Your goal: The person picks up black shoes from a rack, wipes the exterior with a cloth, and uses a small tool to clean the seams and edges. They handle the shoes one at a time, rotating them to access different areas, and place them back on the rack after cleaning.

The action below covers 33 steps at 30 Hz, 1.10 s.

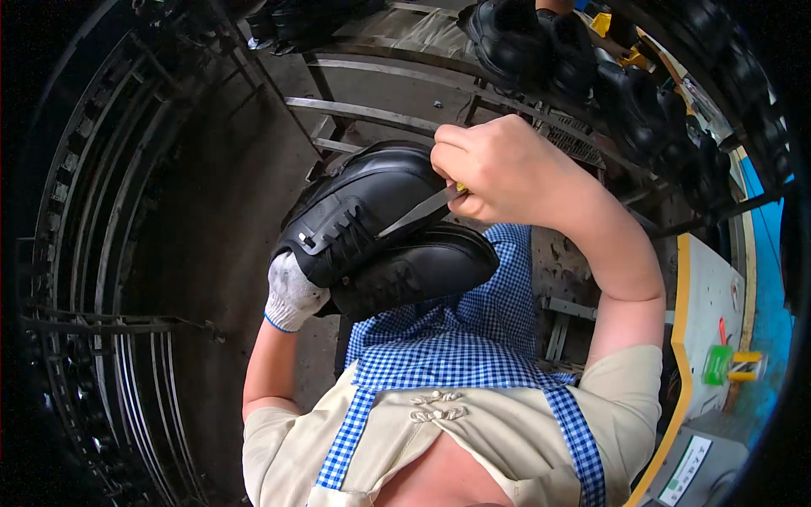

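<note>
My left hand (296, 286), in a white knit glove with blue trim at the wrist, holds a black lace-up shoe (359, 173) by its heel end; the fingers are hidden behind and inside it. The shoe is tilted, its toe away from me. In my bare right hand (498, 173) is a slim pointed knife (416, 211), a bit of yellow handle showing between closed fingers. Its tip lies at the laces, along the side of the upper. A second black shoe (414, 269) sits just below, against my blue checked apron (456, 351).
Metal racks (139, 338) stand on my left. Ahead is a metal frame (372, 111), with several black shoes (507, 46) along a rack at the far right. To the right is a white panel with a yellow edge (683, 338), holding a green tape roll (718, 365).
</note>
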Tool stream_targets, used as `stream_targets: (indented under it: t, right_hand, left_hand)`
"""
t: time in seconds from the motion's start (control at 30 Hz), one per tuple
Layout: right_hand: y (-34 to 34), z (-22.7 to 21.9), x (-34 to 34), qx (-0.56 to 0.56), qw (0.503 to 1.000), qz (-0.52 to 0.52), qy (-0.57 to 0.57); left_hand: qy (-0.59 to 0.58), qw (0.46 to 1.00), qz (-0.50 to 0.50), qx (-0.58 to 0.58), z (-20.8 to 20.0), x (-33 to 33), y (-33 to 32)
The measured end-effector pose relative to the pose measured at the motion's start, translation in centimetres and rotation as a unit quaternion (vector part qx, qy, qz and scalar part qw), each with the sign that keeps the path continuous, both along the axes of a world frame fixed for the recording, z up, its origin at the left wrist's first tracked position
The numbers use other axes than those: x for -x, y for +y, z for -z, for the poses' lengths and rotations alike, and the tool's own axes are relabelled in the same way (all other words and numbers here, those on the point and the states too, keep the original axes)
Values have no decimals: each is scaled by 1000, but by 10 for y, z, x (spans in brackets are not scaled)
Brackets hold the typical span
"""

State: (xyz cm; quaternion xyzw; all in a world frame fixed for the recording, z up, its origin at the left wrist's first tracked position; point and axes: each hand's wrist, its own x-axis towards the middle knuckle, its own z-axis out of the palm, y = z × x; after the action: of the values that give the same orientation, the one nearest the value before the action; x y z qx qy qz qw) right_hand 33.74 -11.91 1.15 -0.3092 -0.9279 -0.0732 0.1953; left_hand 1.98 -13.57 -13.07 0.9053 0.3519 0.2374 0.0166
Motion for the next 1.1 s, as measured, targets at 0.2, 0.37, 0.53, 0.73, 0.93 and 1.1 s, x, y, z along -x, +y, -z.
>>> stream_targets:
  t: [0.2,0.37,0.53,0.73,0.93,1.1]
  right_hand:
    - [7,29,-13,132,970,-29,200]
    - [11,63,-27,314,875,-35,366]
    - [-1,103,-49,385,756,-51,527]
    - [-5,239,-59,343,732,68,584]
    - [-22,334,-60,347,667,251,610]
    - [-28,353,-43,301,716,282,564]
  left_hand:
    - [-33,999,4,7,15,0,3]
    - [-38,999,11,21,12,0,-1]
    - [-88,996,-9,21,17,-2,4]
    - [-146,979,-74,121,-25,-6,24]
    - [-38,981,-178,63,-83,-30,118]
    - [-21,992,-123,7,-143,-85,225]
